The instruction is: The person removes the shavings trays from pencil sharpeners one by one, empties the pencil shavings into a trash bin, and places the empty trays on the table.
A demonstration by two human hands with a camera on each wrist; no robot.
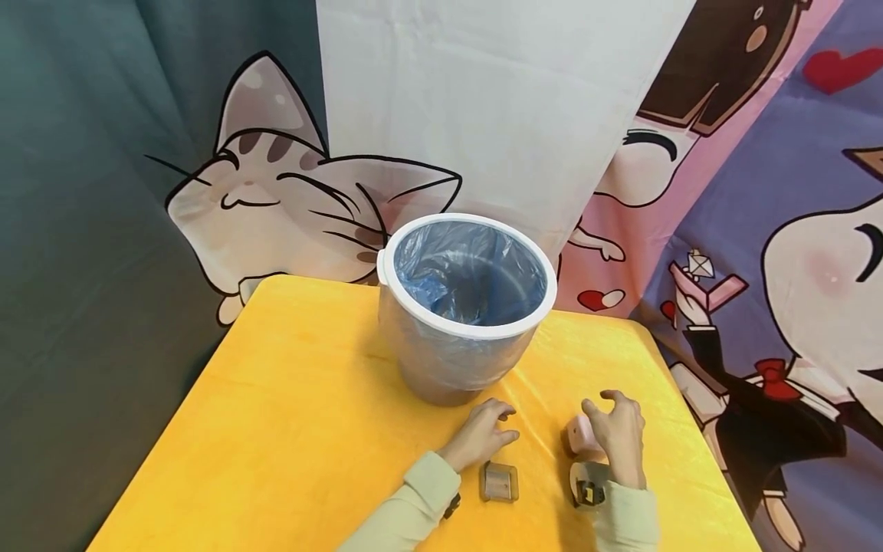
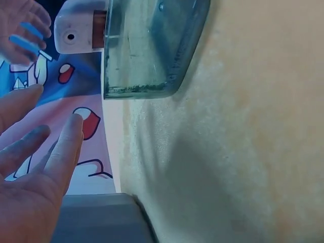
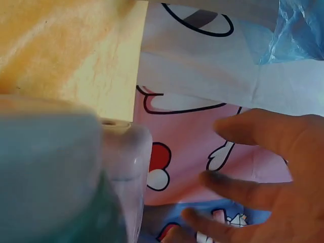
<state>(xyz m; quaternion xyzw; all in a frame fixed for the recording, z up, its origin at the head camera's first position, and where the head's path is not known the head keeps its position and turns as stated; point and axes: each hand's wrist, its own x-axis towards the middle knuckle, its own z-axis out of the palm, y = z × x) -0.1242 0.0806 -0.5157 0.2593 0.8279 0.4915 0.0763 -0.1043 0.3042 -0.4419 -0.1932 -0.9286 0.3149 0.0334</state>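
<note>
Left hand point(image 1: 480, 435), right hand point(image 1: 621, 441): fingers loosely spread, both empty. Square right to pink block point(image 1: 582, 437) before pinching.

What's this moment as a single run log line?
Left hand: holds nothing, near clear container | right hand: holds nothing, near pink item | lined bin: upright on yellow table

A yellow cloth-covered table with rounded corners point(image 1: 297, 399) is carrying a round translucent plastic bin with a white rim and bluish film liner point(image 1: 455, 364), standing toward the far edge. Nearer, a small clear brownish square-cornered box point(image 1: 500, 484) is sitting left of a small pale-pink rounded block point(image 1: 582, 437); a partly hidden greyish rounded item point(image 1: 586, 470) is lying just nearer than the block.
</note>
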